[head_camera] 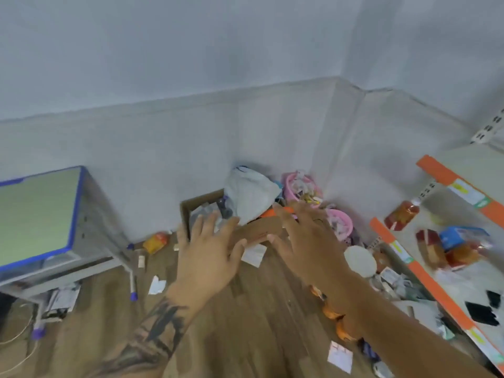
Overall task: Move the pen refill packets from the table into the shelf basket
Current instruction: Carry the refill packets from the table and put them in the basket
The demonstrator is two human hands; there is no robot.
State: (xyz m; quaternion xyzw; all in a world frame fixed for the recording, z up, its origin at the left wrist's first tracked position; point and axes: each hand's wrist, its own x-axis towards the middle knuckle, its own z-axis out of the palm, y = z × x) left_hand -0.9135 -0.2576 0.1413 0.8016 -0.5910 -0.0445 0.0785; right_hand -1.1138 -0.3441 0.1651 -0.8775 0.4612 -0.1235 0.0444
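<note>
Both hands are raised in mid-air over the wooden floor, fingers spread, holding nothing. My left hand is in the middle of the view and my right hand is just to its right. The table, with a green top and blue edge, stands at the left. The shelf, white with orange edge strips, runs along the right side. No pen refill packets and no shelf basket can be made out; the picture is blurred.
Beyond my hands, an open cardboard box with a white bag sits in the wall corner, next to two pink baskets. Scraps of paper litter the floor. Bottles and packets lie on the shelf boards.
</note>
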